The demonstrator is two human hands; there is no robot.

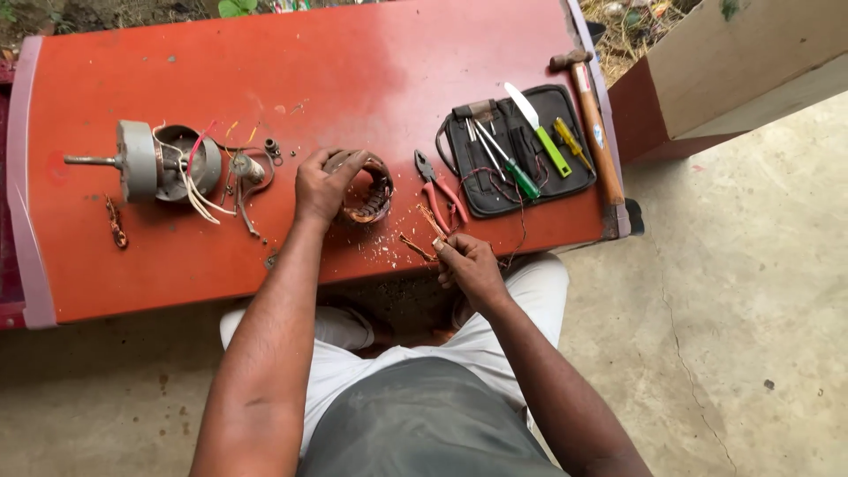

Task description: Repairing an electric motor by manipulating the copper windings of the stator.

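My left hand [323, 184] grips the top of a round motor stator [371, 196] with copper windings, resting on the red table [353, 71]. My right hand [468, 263] sits at the table's near edge, pinching a small bunch of copper wire strands [429, 231] that trail toward the stator. Bits of wire and insulation lie scattered between the two hands.
A grey motor housing with shaft and loose wires [155, 162] lies at the left. Red-handled pliers [440, 192] lie beside a black tool pouch [517, 150] holding screwdrivers. A wooden-handled hammer [594, 128] lies along the right edge. A concrete floor is below.
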